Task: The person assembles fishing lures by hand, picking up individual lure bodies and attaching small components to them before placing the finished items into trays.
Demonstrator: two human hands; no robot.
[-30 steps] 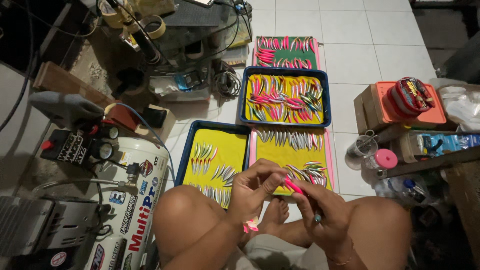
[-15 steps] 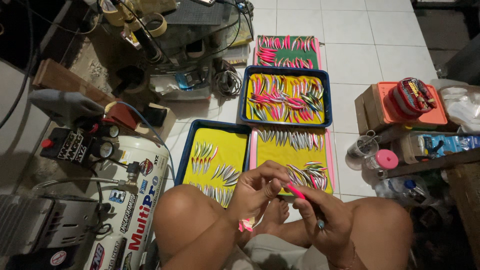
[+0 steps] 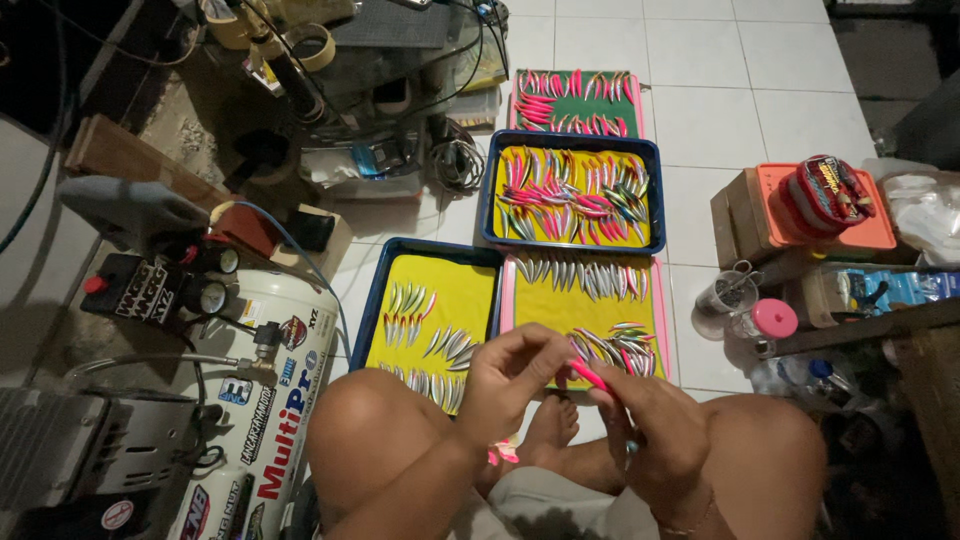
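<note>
The white air compressor point(image 3: 255, 400) sits hard against the person's left knee, its blue hose point(image 3: 300, 255) looping just beside the trays; a shifted leg could, I judge, snag the hose or nudge the nearest tray and scatter the small painted pieces.

Four trays lie on the tiled floor point(image 3: 760, 60): the blue tray with a yellow liner point(image 3: 380, 300) closest to the left knee, a pink-rimmed tray point(image 3: 660, 310) beside it, a second blue tray point(image 3: 650, 150) behind, and a green tray point(image 3: 575, 110) farthest off. Each holds rows of slim fish-shaped lures, too many and too small to count surely.

Both hands meet above the near edge of the trays. The right hand point(image 3: 655, 440) has its fingers closed around a thin pink lure point(image 3: 588, 375), and the left hand point(image 3: 515, 375) pinches that lure's upper end with its fingers. The grip is on a narrow, slick-looking piece, so it may slip and drop onto the feet or among the laid-out rows.

To the right stand one orange box point(image 3: 880, 235), one small metal cup point(image 3: 725, 292) and one pink-capped jar point(image 3: 765, 322).
</note>
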